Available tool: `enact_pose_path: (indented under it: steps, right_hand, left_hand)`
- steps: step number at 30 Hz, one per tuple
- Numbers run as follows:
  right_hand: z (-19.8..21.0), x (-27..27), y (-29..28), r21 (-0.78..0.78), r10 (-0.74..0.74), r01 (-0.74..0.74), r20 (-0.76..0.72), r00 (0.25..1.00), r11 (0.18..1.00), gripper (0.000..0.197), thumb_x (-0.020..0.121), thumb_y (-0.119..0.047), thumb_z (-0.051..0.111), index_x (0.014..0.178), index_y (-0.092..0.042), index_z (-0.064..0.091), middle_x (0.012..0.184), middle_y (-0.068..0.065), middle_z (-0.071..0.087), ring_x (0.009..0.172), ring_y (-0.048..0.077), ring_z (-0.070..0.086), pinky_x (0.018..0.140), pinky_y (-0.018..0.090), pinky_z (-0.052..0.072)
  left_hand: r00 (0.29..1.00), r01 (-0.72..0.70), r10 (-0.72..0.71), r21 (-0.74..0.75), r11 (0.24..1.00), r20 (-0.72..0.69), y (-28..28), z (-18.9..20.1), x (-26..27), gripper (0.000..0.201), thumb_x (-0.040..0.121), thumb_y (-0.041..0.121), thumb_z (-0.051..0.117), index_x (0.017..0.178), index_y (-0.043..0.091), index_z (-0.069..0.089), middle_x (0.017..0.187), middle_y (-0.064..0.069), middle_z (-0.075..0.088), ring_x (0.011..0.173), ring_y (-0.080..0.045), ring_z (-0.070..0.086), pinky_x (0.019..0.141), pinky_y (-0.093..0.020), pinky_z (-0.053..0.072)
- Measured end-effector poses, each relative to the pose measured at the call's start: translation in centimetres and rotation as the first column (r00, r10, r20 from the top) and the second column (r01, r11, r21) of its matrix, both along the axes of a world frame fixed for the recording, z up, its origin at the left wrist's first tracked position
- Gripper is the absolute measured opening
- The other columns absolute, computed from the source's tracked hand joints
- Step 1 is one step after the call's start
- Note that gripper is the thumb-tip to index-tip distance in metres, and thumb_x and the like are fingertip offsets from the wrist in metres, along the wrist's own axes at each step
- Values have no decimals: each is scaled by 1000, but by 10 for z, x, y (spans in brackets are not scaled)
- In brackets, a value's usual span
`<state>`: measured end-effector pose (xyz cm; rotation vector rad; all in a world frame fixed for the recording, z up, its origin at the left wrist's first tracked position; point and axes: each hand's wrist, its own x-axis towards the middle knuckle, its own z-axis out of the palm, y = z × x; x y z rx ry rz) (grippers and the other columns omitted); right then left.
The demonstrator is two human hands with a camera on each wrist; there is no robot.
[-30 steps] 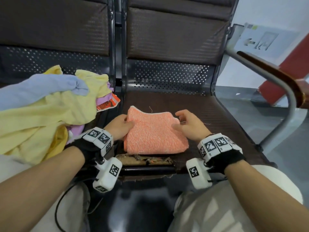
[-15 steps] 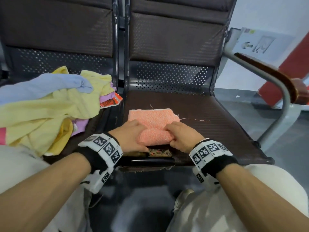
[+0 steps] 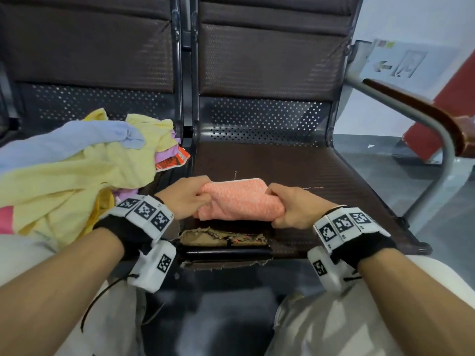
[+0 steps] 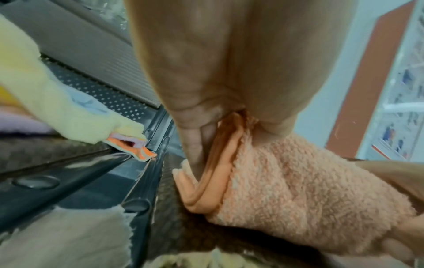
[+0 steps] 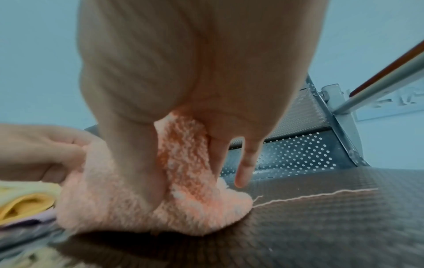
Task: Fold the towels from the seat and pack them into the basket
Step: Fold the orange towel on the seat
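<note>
Orange terry, folded into a thick bundle, lies near the front edge of the right-hand seat [image 3: 347,181] — this orange towel [image 3: 239,201] is the piece in hand. The left hand [image 3: 183,199] pinches its left end, thumb on top and fingers curled under the stacked layers; the left wrist view shows those layered hems [image 4: 213,174] fanning out between the fingers. The right hand [image 3: 295,208] grips the right end the same way, with the towel's pile bunched in its clasp and one finger [image 5: 246,161] hanging free of the cloth.

Left of the orange towel, on the neighbouring seat, sits the heap of unfolded towels [image 3: 77,176], yellow and pale blue on top. Just in front of the orange towel the seat cover is torn [image 3: 223,236], frayed padding showing. A loose thread [image 5: 309,195] trails from the towel's right end across the seat. The basket is not in view.

Risks, as I judge them: the grips hold only the ends, so the middle could sag and the fold spring open on the lift. The thread — or the pile itself — might snag on the frayed tear if the bundle is dragged forward rather than raised clear.
</note>
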<state>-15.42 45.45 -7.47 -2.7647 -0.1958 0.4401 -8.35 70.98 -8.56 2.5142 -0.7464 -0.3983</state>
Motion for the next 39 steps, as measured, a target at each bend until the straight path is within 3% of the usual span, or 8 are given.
enact_pose_path:
  steps: [5, 10, 15, 24, 28, 32, 36, 39]
  right_hand:
    - [-1, 24, -5, 181, -173, 160, 56, 983, 970, 29, 82, -40, 69, 98, -22, 55, 96, -1, 63, 91, 18, 58, 78, 32, 45]
    - [-17, 50, 1, 347, -383, 373, -44, 923, 860, 36, 91, -44, 56, 103, -11, 65, 102, 4, 68, 97, 22, 62, 88, 38, 49]
    - [-34, 64, 8, 137, -550, 541, 32, 835, 830, 51, 84, -59, 57, 66, -12, 51, 73, 1, 56, 75, 21, 54, 55, 29, 35]
    - [-42, 55, 7, -36, -700, 699, -61, 712, 714, 84, 82, -75, 41, 124, -4, 56, 124, 20, 59, 109, 36, 58, 81, 35, 44]
    - [-32, 45, 10, 324, -725, 786, -312, 614, 526, 74, 80, -54, 66, 127, 1, 48, 112, 13, 53, 86, 30, 61, 75, 44, 59]
    - [-7, 36, 12, 449, -627, 779, -468, 622, 438, 80, 75, -36, 77, 135, 0, 39, 126, 21, 53, 91, 31, 62, 54, 31, 58]
    - [28, 27, 23, 589, -491, 660, -448, 747, 467, 62, 75, -23, 78, 124, 5, 51, 116, 27, 63, 107, 43, 62, 94, 59, 48]
    - [63, 17, 32, 707, -407, 437, -226, 885, 556, 30, 79, -6, 73, 107, -1, 64, 106, 21, 68, 99, 34, 64, 93, 50, 50]
  left_hand:
    - [985, -152, 144, -78, 985, -93, -2, -3, 20, 13, 94, 18, 46, 104, 15, 52, 100, -8, 60, 93, -24, 57, 84, -39, 45]
    - [950, -299, 289, -87, 950, -117, -13, -19, 43, 24, 91, 18, 49, 115, 16, 52, 103, 1, 53, 96, -16, 51, 80, -29, 38]
    - [927, -368, 354, -113, 923, -123, -19, -32, 63, 23, 87, 12, 59, 109, 15, 63, 111, -2, 62, 102, -16, 57, 88, -28, 43]
    - [903, -339, 297, -90, 937, -310, -20, -28, 49, 12, 87, 20, 64, 99, 21, 64, 91, -6, 67, 67, -18, 67, 57, -30, 55]
    - [924, -193, 180, -5, 981, -337, -16, -19, 27, 17, 85, 21, 65, 101, 22, 60, 82, -7, 69, 46, -12, 59, 43, -24, 47]
    - [970, -76, 87, 55, 996, -228, -9, -6, 12, 40, 79, 21, 69, 118, 19, 60, 97, -1, 66, 81, -15, 63, 77, -29, 51]
    - [985, 106, -109, -30, 994, -137, -15, 19, -5, 99, 68, 26, 78, 147, 26, 18, 147, -3, 31, 134, -17, 33, 110, -38, 33]
    - [981, 30, -88, -315, 949, -173, -22, 48, -13, 127, 57, 40, 87, 150, 33, 0, 155, 4, 18, 141, -14, 21, 114, -37, 26]
